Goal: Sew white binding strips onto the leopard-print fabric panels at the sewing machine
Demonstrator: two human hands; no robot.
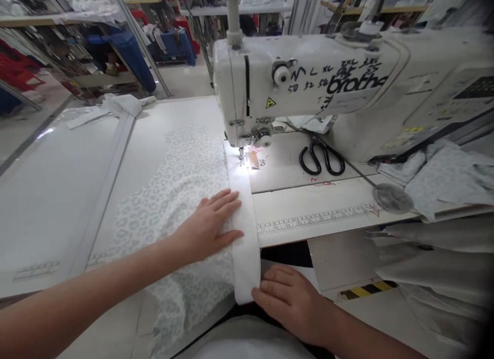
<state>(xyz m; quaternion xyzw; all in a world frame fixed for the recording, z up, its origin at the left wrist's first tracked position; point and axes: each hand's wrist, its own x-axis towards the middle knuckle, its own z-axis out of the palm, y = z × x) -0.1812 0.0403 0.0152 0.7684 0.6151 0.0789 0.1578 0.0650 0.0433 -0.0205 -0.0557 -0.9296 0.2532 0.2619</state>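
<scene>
A white fabric band [247,256] runs from under the lit presser foot [242,155] of the sewing machine [309,86] down past the table's front edge. Left of it spreads leopard-print fabric [193,178], pale grey on white, which hangs off the table too. My left hand [210,225] lies flat across both, fingers stretched toward the needle and thumb on the band. My right hand [287,300] is at the lower end of the band, fingers curled at its right edge; the far side of that grip is hidden.
Black-handled scissors [322,155] lie on the machine bed. A ruler scale [320,215] marks the table's front, near a round metal disc on a rod [392,197]. More print fabric [447,173] is heaped at right. A white cloth bundle [127,104] sits far left.
</scene>
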